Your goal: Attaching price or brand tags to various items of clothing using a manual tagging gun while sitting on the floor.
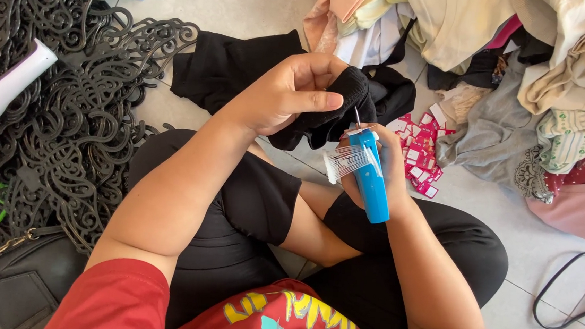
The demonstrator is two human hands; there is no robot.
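The black garment (338, 112) is bunched in the clenched left hand (291, 91) above the lap, and the blue tagging gun (369, 174) is gripped by the right hand (389, 169), needle at the fabric. The cloth is best kept taut, fingers clear of the needle.

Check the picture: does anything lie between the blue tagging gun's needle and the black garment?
Nothing visible does. The right hand holds the gun with its needle tip right at the garment, which the left hand grips.
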